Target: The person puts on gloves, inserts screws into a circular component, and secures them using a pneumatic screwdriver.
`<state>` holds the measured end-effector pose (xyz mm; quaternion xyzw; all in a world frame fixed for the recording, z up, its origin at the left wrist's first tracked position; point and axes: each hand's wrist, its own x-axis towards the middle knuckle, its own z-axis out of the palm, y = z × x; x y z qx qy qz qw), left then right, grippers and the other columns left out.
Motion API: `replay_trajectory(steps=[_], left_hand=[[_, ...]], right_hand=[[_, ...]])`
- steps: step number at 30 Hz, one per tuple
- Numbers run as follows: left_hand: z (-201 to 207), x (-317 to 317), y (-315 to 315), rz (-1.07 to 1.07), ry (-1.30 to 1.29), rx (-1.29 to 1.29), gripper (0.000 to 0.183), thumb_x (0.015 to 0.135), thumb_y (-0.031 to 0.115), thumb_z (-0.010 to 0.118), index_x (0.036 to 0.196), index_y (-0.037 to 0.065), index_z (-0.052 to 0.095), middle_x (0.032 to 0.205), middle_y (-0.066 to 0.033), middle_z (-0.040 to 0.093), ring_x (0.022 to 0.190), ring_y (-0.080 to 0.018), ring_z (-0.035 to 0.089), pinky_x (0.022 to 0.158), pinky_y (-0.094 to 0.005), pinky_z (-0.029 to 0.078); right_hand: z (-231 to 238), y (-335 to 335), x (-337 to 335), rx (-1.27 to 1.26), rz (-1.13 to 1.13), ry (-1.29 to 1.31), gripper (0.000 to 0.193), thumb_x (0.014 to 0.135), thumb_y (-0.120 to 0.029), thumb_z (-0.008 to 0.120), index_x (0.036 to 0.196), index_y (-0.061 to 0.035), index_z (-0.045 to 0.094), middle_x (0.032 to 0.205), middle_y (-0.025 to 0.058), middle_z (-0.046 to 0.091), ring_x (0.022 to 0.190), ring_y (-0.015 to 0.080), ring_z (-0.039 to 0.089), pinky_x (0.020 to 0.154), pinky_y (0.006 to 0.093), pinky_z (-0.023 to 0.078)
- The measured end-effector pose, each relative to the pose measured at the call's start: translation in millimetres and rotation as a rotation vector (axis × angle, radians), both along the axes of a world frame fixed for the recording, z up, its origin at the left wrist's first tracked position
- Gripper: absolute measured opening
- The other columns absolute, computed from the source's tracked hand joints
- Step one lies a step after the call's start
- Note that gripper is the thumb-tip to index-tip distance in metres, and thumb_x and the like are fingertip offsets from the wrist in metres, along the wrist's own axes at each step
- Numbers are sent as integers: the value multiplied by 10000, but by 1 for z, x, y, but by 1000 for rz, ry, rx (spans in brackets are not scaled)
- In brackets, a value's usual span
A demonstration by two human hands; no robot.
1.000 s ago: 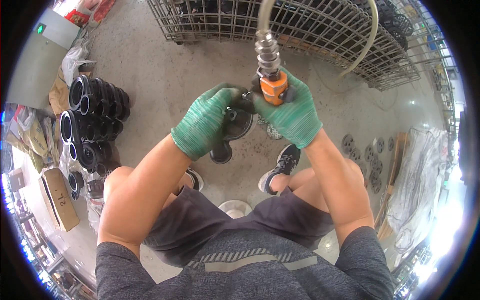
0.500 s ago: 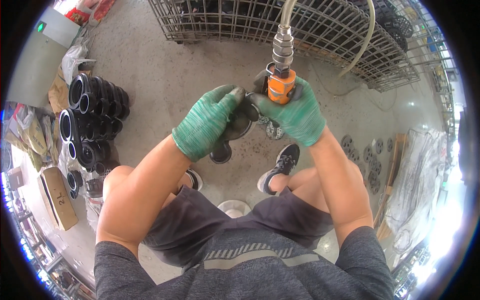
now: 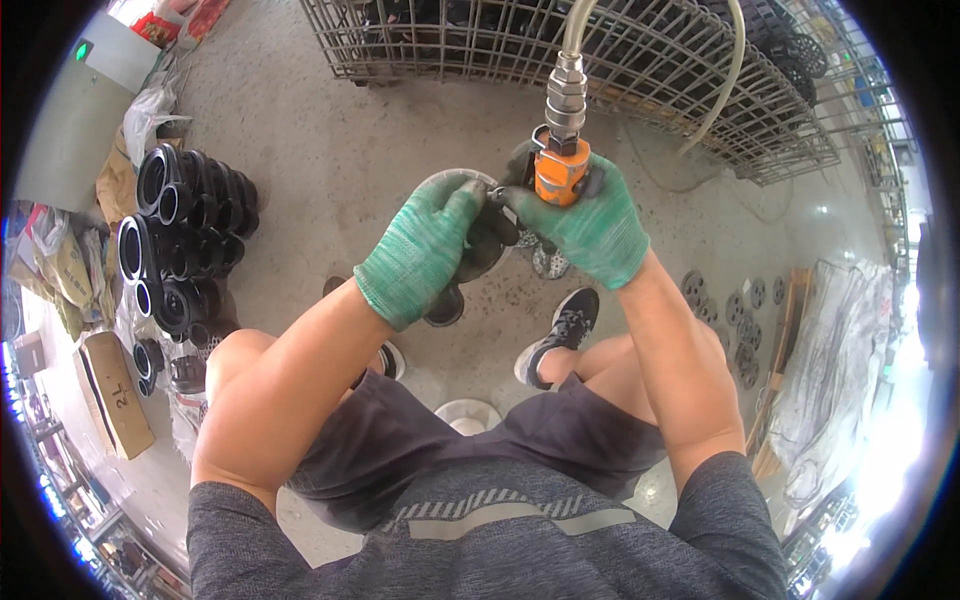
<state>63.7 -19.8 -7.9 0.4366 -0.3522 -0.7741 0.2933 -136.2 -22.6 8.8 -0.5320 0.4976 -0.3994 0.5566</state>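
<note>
Hands: 2, both gloved. Left hand in green knit glove (image 3: 420,250); right hand in matching green knit glove (image 3: 592,228).

Orange air tool with worn casing (image 3: 562,172): 1, in the right hand. On its far end, 1 stepped silver metal coupling (image 3: 566,95), joined to 1 pale translucent hose (image 3: 579,20). Round dark part with a pale rim (image 3: 484,258): 1, at centre between the hands, partly hidden by the left glove. Small shiny metal piece (image 3: 497,191): 1, at the meeting fingertips.

Pale perforated pieces (image 3: 549,262): at least 1, just right of the dark part. Dark shoes with white soles (image 3: 570,325): 2, on the near side. Black ring-shaped parts (image 3: 133,250) stacked at left: 3 rows seen, pieces overlap, full count cannot be made. Brown cardboard box (image 3: 117,395): 1, left and near of the stack. Grey wire mesh cage (image 3: 640,65): 1 large, far side, dark contents uncountable. Grey spoked discs (image 3: 747,365) on the floor at right: at least 6.

Pose: both forearms reach forward and inward, elbows bent outward. Left wrist angles right; thumb and fingers draw together near the metal piece; cannot tell whether they pinch it. Right wrist angles left; fingers wrap the orange air tool, thumb side toward the left fingertips. Tool lies with its coupling pointing far.
</note>
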Motion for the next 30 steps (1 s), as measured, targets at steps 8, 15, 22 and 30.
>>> replay_trajectory(steps=[8,15,22,30], left_hand=[[2,-1,1,22,-13,10,366,1096,322,494,1292,36,610,948,-12,678,707,-50,571,599,-199,485],[-6,-1,1,27,-1,-43,347,1095,310,503,1284,37,603,943,-15,671,694,-57,551,586,-206,465],[-5,-4,3,43,5,-20,312,1090,287,519,1251,35,604,885,-5,618,698,-76,536,604,-227,454],[-7,-4,5,122,173,-24,315,1074,232,561,1292,7,587,872,6,592,700,-68,519,600,-217,437]], right_hand=[[-7,0,0,-33,43,-47,348,863,-35,817,1172,-43,657,1017,1,708,911,79,652,827,251,573],[-11,3,-1,-58,-1,-21,407,858,-47,824,1222,-53,641,1030,-1,709,920,79,653,839,256,572],[-7,6,1,-28,8,-9,397,867,-53,811,1227,-52,646,1043,1,716,921,75,655,819,255,579],[-5,2,5,-16,-20,12,313,875,-75,810,1149,-43,663,977,3,716,868,69,652,771,245,579]])
